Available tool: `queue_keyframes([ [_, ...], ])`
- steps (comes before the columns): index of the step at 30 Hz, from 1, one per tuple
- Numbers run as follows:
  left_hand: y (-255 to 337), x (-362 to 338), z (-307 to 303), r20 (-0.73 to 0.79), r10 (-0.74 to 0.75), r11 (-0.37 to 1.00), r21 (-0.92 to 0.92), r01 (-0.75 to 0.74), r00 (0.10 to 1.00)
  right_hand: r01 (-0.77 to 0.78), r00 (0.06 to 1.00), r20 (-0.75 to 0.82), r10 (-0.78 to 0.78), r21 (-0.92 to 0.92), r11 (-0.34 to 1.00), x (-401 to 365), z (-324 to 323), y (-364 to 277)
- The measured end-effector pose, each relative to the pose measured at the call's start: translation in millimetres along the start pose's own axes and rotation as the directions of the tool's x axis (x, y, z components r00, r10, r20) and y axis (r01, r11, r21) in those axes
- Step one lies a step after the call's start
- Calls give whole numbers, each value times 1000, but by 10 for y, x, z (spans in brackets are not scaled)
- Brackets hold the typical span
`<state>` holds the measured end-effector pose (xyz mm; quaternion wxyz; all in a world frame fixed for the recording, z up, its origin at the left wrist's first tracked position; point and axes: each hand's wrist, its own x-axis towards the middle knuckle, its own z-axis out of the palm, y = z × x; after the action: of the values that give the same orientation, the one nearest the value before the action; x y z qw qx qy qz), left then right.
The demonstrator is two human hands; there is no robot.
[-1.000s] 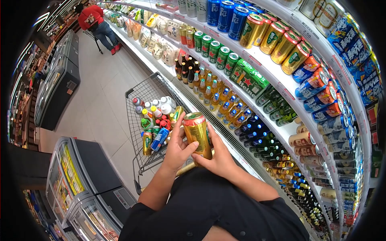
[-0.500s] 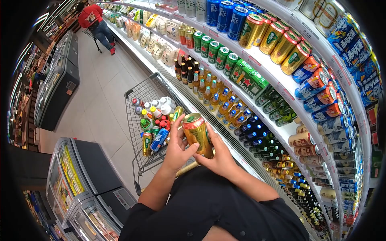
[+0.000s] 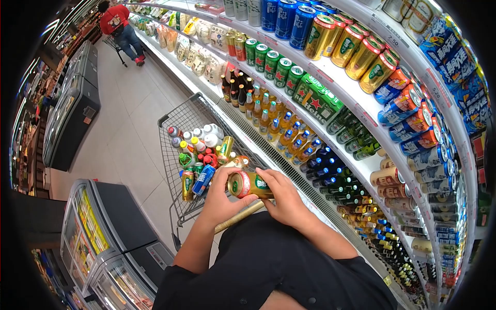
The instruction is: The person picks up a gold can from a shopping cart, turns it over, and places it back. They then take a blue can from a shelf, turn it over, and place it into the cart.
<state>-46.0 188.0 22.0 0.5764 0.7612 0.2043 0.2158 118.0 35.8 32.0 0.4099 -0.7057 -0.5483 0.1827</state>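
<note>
A gold can with a red band (image 3: 251,184) lies on its side between my two hands, its round end facing left. My left hand (image 3: 223,195) wraps round that end, with the thumb below it. At the other end, my right hand (image 3: 283,195) has its fingers over the top of the can. Just beyond my hands is a wire shopping cart (image 3: 173,155) holding several bottles, gold cans and a blue can (image 3: 204,179). The cart's handle (image 3: 238,217) runs below my hands.
Curving shelves (image 3: 356,106) of cans and bottles fill the right side. Grey freezers (image 3: 121,206) stand at the left, beyond the tiled floor (image 3: 129,111). Farther up the aisle, a person in a red top (image 3: 114,19) is with another cart.
The gold can has turned from nearly upright to lying on its side, and my hands have shifted round it. The far person has changed stance slightly.
</note>
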Motion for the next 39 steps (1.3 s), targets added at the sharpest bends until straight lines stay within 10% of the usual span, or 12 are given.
queue_keyframes([
  [2,122,-54,-44,35,0,962,272,-9,999,101,995,27,-99,-99,990,-5,-10,30],
  [19,-169,-268,-313,222,-11,925,371,-75,975,145,959,276,-65,-281,949,-36,322,15],
  [27,-888,38,-592,-188,-192,923,300,242,963,1,1000,30,9,-327,945,-53,360,82],
  [33,-2368,702,-910,-587,-286,805,282,522,757,-54,991,103,85,-279,959,-308,446,208],
  [39,-3127,1047,-890,-629,-482,691,155,706,610,-136,977,125,173,-259,956,-471,421,142],
])
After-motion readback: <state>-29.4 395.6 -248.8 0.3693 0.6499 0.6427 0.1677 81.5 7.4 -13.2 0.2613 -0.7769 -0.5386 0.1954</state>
